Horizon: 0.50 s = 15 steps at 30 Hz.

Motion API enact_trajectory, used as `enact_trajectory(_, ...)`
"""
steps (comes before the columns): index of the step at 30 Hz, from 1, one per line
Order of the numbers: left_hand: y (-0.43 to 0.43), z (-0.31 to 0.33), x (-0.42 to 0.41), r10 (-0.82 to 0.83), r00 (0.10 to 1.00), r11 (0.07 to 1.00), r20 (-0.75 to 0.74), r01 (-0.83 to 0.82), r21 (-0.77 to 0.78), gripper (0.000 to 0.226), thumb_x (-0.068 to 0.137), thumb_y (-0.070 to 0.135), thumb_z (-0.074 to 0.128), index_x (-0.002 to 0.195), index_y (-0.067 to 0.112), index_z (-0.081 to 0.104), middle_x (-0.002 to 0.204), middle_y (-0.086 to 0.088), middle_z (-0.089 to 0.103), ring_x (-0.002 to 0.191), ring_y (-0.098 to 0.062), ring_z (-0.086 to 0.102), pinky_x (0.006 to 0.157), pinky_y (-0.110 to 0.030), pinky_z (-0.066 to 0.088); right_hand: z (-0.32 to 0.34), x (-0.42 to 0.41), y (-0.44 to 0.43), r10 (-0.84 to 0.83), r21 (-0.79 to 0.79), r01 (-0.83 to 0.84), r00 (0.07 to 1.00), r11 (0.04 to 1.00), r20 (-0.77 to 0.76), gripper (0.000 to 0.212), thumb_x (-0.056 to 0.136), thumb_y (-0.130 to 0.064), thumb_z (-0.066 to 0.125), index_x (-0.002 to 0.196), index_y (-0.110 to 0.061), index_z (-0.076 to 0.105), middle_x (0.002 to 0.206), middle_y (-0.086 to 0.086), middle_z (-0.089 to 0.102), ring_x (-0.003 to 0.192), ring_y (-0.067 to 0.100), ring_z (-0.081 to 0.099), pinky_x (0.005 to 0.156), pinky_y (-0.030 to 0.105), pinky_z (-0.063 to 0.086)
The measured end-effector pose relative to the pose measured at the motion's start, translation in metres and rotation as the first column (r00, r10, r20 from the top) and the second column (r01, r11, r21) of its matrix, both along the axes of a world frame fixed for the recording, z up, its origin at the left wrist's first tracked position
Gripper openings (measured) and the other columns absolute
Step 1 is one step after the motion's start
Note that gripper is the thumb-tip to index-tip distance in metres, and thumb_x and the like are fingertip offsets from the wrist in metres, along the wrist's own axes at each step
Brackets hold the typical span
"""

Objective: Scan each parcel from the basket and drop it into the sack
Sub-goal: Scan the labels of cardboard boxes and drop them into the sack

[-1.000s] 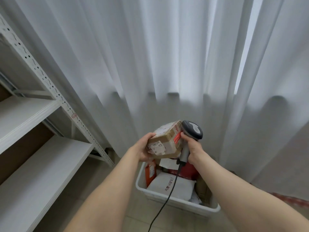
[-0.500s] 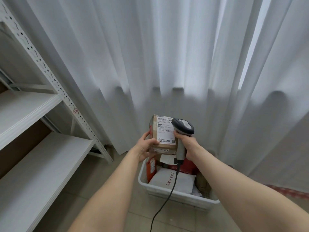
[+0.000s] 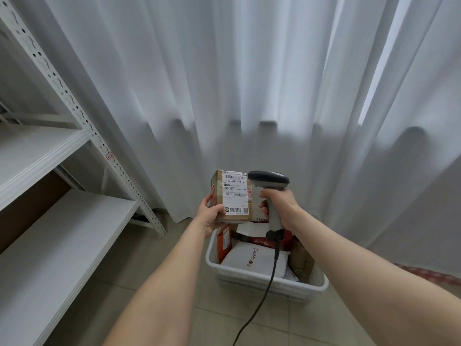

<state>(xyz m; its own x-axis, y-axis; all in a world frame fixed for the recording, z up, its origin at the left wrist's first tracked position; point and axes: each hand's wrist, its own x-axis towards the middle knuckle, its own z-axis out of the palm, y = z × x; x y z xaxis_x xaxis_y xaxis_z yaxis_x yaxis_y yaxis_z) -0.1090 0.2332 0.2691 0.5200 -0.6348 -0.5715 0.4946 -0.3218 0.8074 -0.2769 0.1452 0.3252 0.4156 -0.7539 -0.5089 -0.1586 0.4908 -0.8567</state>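
Note:
My left hand grips a small brown cardboard parcel by its lower left corner, upright, with the white shipping label facing me. My right hand holds the handle of a grey barcode scanner, whose dark head sits right beside the parcel's upper right edge. The scanner's black cord hangs down past the white basket on the floor below. Several parcels lie in the basket, among them a white mailer bag and an orange-red packet. No sack is in view.
White metal shelving with bare boards stands on the left. A white curtain hangs behind the basket. The floor is beige tile, with a red patterned strip at the far right.
The parcel has been turned from tilted to upright, label toward me. The scanner has moved a little to the right of the label and now points leftward across it.

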Motion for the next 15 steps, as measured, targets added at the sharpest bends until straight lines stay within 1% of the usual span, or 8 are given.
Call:
enact_trajectory(5, -0.004, -0.011, 0.003, 0.015, 1.000, 1.000, -0.021, -0.015, -0.007, 0.081, 0.080, -0.009, 0.060, 0.146, 0.025, 0.028, 0.115, -0.013, 0.061, 0.090, -0.029, 0.067, 0.067, -0.042, 0.057, 0.007, 0.007, 0.006, 0.011, 0.007, -0.011, 0.999, 1.000, -0.050, 0.005, 0.088, -0.003, 0.056, 0.084, -0.004, 0.059, 0.061, 0.011, 0.058, 0.045, 0.017, 0.049, 0.049, 0.026, 0.043)
enact_trajectory(10, -0.008, -0.020, 0.005, 0.016, 1.000, 1.000, -0.026, -0.016, -0.012, 0.081, 0.080, -0.011, 0.057, 0.147, 0.024, 0.028, 0.122, -0.016, 0.060, 0.090, -0.030, 0.066, 0.071, -0.043, 0.057, 0.012, 0.007, 0.006, 0.029, 0.021, -0.028, 0.997, 0.999, -0.068, 0.004, 0.087, -0.003, 0.056, 0.088, -0.003, 0.059, 0.061, 0.009, 0.058, 0.044, 0.016, 0.049, 0.046, 0.024, 0.044)
enact_trajectory(12, -0.009, -0.022, 0.005, 0.012, 1.000, 1.000, -0.021, -0.012, -0.007, 0.079, 0.081, -0.010, 0.057, 0.146, 0.024, 0.028, 0.122, -0.017, 0.060, 0.089, -0.029, 0.067, 0.071, -0.043, 0.058, 0.012, 0.007, 0.005, 0.038, 0.012, -0.037, 0.996, 0.999, -0.085, 0.005, 0.087, -0.003, 0.056, 0.090, -0.003, 0.060, 0.061, 0.009, 0.058, 0.046, 0.016, 0.050, 0.047, 0.025, 0.044)
enact_trajectory(15, -0.011, -0.027, 0.007, 0.001, 1.000, 1.000, -0.021, -0.001, 0.000, 0.079, 0.081, -0.011, 0.058, 0.146, 0.024, 0.028, 0.116, -0.014, 0.061, 0.090, -0.029, 0.067, 0.079, -0.046, 0.057, 0.014, 0.007, 0.005, 0.041, 0.005, -0.041, 0.994, 0.999, -0.097, 0.003, 0.087, -0.004, 0.057, 0.088, -0.003, 0.060, 0.061, 0.009, 0.057, 0.046, 0.016, 0.049, 0.047, 0.025, 0.044)
